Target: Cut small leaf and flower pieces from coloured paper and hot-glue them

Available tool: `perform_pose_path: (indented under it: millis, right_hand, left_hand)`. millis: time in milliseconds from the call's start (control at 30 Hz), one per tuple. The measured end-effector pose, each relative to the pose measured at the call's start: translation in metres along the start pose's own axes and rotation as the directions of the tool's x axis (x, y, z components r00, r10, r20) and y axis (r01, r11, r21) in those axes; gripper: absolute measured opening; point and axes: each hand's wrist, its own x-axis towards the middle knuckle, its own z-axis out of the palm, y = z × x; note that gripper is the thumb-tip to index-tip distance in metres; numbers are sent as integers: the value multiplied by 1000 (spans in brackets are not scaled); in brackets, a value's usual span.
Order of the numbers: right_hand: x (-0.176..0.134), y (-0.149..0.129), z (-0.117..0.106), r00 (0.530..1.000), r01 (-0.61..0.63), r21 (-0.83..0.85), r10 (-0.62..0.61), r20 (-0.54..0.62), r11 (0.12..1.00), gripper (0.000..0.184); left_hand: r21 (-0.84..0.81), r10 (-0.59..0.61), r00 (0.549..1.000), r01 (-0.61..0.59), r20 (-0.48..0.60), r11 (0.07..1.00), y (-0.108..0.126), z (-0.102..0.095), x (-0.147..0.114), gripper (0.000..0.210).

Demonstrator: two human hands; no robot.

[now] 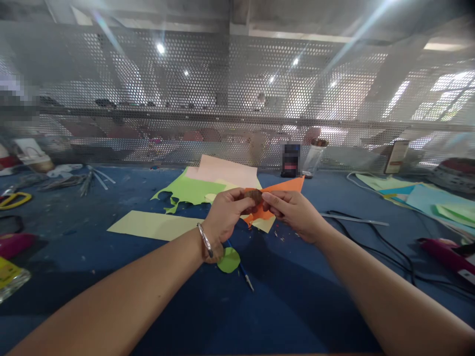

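Observation:
Above the middle of the blue table, my left hand (229, 210) pinches a small brownish-orange piece (254, 195), perhaps of paper. My right hand (291, 211) is closed in a pinch at its right edge, and the fingertips of both hands nearly meet. Just behind them lies a sheet of orange paper (287, 185), partly hidden by the hands. Below my left wrist are a light green paper disc (229, 261) and a blue pen (245, 277) with a pale tip. To the left lies a pale yellow paper strip (152, 226).
Cut green paper (187, 190) and a pink sheet (226, 170) lie behind. A glass jar (314, 159) stands by the perforated metal screen (230, 99). On the right are a black cable (389, 244), a magenta tool (447, 257) and coloured papers; on the left, yellow-handled scissors (17, 200).

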Motion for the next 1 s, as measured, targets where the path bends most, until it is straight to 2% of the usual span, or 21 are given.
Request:
perform_pose_path:
  millis: [200, 567, 1000]
  right_hand:
    - [-1, -2, -1, 1000, 8, -20, -9, -16, 1000, 48]
    - [0, 1, -4, 997, 66, -83, -68, -21, 994, 47]
    - [-1, -1, -4, 996, 83, -179, -89, -22, 980, 48]
  left_hand:
    - [22, -3, 1000, 3, -12, 1000, 1, -4, 2, 5]
    - [29, -20, 998, 18, 62, 999, 6, -10, 5, 3]
    - [42, -10, 997, 7, 76, 999, 6, -12, 6, 3]
